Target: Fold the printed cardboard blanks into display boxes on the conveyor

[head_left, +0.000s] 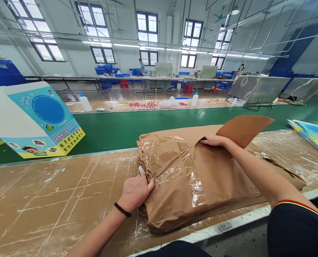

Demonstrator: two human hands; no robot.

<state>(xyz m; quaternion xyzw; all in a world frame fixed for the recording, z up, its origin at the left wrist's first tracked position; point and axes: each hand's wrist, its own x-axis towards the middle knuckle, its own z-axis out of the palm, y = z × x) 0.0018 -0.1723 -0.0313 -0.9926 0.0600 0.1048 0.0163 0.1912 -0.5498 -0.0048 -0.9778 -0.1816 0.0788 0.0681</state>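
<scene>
A bulky package in brown kraft paper (172, 200), crossed by strips of clear tape (192, 178), lies on the bench in front of me. My left hand (137, 191) is closed on the crumpled paper at its left end, thumb on top. On the upper side the wrapping is torn, and a large loose flap (246, 128) stands up to the right. My right hand (214, 140) grips the paper at the torn edge, its fingertips partly hidden under it. What the package holds is hidden.
The bench is covered with taped cardboard (68, 192). A printed blue-and-yellow carton (48, 117) stands at left; flat printed sheets (313, 134) lie at right. Beyond runs a green belt (113, 125), then a ledge with two squeeze bottles (85, 102) and small red pieces (149, 104).
</scene>
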